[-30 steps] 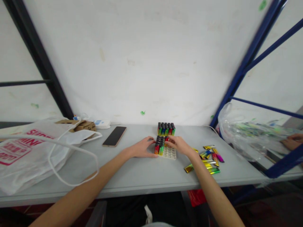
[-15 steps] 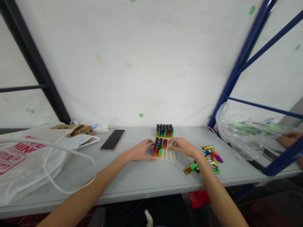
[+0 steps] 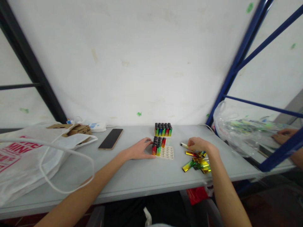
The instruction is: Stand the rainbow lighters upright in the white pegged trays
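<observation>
A white tray (image 3: 167, 153) with round sockets lies on the grey table (image 3: 132, 173); several colourful lighters (image 3: 158, 146) stand in its left side. My left hand (image 3: 139, 149) rests flat beside the tray's left edge, fingers touching the standing lighters. To the right of the tray my right hand (image 3: 200, 145) is over a heap of loose shiny lighters (image 3: 196, 163), its fingers pinched on one lighter (image 3: 184, 145) that points left. Behind the tray stands a full block of lighters (image 3: 163, 129).
A phone (image 3: 110, 138) lies face up left of the tray. A white plastic bag with red print (image 3: 35, 154) and a small cardboard box (image 3: 77, 128) fill the left. A clear bag (image 3: 241, 132) sits right, behind a blue frame (image 3: 279, 154), near another person's hand (image 3: 282, 135).
My right hand has moved from the tray to the loose lighters on the right and taken one up. One more lighter stands in the tray. The left hand has stayed put.
</observation>
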Action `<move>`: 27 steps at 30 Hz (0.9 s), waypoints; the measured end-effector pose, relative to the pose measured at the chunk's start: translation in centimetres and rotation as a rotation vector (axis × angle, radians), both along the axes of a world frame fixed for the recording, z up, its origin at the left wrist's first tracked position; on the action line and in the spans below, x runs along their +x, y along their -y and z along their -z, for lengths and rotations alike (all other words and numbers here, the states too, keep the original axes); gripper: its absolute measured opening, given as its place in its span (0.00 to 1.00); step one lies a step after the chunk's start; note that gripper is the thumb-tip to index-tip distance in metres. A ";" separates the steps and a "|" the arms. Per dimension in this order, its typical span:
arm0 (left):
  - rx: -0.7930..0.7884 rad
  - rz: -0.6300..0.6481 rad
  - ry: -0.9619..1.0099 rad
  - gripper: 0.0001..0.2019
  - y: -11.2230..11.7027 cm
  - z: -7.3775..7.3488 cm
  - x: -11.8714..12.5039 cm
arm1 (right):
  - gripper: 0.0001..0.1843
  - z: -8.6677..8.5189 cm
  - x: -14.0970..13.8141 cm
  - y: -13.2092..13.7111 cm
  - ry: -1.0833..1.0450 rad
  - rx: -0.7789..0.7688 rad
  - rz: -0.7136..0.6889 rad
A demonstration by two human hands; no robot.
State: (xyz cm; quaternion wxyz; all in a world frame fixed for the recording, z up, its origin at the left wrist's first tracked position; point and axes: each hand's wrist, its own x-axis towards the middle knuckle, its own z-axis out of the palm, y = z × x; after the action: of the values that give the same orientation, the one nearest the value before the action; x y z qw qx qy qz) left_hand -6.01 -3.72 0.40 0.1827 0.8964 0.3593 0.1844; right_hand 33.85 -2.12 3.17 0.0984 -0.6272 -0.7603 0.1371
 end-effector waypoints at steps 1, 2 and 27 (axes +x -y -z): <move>-0.003 0.000 0.005 0.38 0.0 0.0 0.0 | 0.07 0.0 -0.2 -0.1 0.006 -0.020 0.000; -0.008 0.000 0.008 0.38 0.0 0.0 0.0 | 0.08 -0.1 -0.4 -0.3 0.005 -0.022 -0.001; 0.033 0.002 0.037 0.37 -0.2 0.6 0.0 | 0.21 -1.8 -10.2 1.5 -1.321 -0.108 -0.274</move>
State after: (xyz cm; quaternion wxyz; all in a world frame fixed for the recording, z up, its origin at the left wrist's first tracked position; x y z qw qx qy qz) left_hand -6.05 -3.50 -0.16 0.1747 0.8961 0.3519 0.2067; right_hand 23.66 -3.67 4.95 0.4928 -0.3137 -0.6054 0.5406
